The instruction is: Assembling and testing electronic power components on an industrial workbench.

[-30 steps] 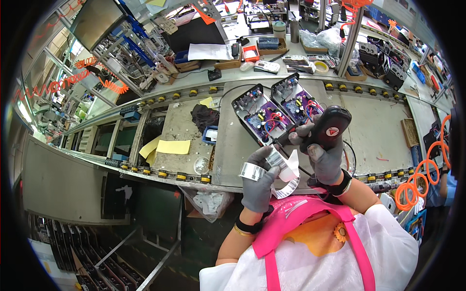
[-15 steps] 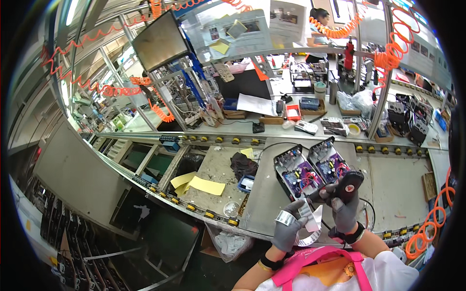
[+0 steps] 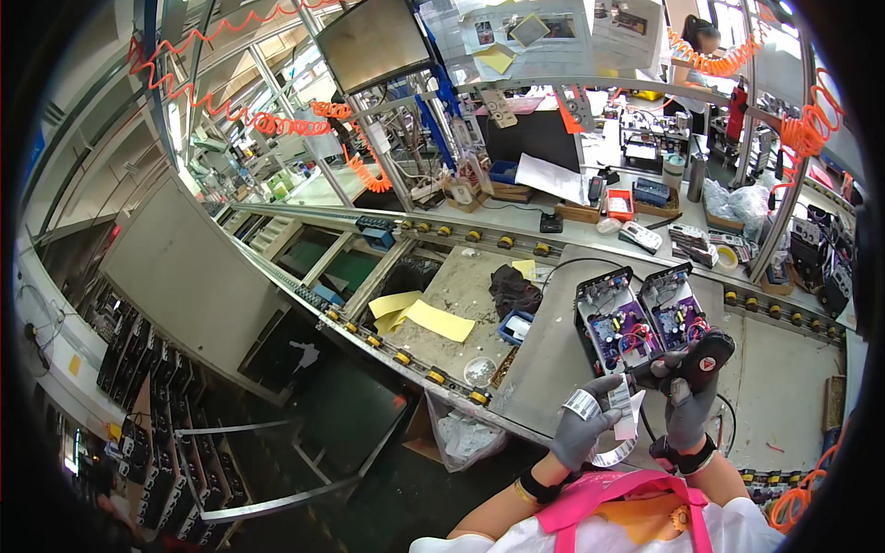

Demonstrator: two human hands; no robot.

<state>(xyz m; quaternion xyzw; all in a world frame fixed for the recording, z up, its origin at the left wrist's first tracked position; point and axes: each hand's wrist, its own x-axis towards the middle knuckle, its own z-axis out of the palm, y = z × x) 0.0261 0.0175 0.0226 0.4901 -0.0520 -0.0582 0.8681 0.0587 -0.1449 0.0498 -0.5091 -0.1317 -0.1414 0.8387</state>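
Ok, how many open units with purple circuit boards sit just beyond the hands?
2: the left unit and the right unit, side by side on the grey board; no others seem hidden.

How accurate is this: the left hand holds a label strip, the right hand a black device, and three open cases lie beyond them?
The count is wrong: the head view shows two open cases, not three. The left hand does hold a label strip, the right hand a black device, with the cases beyond them.
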